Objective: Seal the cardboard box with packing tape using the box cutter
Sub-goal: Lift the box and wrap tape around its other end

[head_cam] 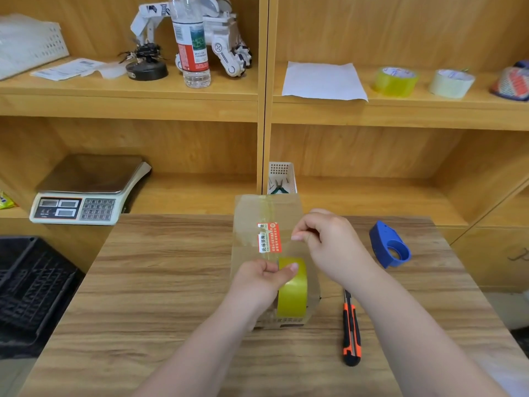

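Observation:
A brown cardboard box (249, 224) with a red and white label stands in the middle of the wooden table (160, 282). My left hand (257, 282) grips a yellow-green roll of packing tape (292, 293) upright over the box's near end. My right hand (329, 242) pinches the clear free end of the tape and holds it stretched above the box top. An orange and black box cutter (351, 330) lies on the table to the right of the box, under my right forearm, untouched.
A blue tape dispenser (390, 245) sits at the table's right. A weighing scale (86, 193) and a small white basket with pliers (282, 179) stand on the lower shelf. Spare tape rolls (396, 81), paper and a bottle (191, 44) sit above. A black crate (28, 287) stands at left.

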`<state>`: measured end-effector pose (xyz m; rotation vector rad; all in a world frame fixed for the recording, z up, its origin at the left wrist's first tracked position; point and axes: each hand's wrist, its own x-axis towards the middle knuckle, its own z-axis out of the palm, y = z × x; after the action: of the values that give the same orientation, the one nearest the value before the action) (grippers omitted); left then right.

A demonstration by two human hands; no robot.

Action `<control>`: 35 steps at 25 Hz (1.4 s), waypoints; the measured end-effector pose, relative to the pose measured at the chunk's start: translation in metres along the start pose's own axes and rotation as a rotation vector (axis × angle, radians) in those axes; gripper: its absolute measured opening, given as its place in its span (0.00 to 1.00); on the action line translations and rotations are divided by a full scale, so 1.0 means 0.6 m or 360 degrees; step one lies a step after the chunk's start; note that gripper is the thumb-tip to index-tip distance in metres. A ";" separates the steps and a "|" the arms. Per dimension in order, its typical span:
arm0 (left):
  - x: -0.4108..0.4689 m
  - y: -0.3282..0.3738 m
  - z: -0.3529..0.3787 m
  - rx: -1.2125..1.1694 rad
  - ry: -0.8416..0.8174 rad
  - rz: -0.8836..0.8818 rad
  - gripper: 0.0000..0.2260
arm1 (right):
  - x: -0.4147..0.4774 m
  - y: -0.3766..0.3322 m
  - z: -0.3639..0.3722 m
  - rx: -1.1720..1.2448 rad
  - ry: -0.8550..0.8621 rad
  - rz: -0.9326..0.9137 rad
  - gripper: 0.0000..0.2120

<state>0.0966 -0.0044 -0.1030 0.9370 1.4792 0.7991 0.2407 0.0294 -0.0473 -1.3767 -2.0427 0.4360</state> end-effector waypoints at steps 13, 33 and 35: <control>0.028 0.115 -0.034 0.0062 0.0232 0.0498 0.21 | 0.098 -0.014 -0.039 0.0262 0.0086 -0.0147 0.05; -0.010 0.193 -0.077 0.0739 0.0429 0.1489 0.13 | 0.134 -0.075 -0.122 0.1182 -0.0047 -0.0164 0.13; -0.006 0.205 -0.073 0.0597 0.0443 0.1648 0.07 | 0.138 -0.080 -0.127 0.1188 -0.0039 -0.0177 0.13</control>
<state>0.0673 0.0490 0.0127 2.0064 1.3465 1.4511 0.2358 0.0803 0.0637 -0.7969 -1.6872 1.0369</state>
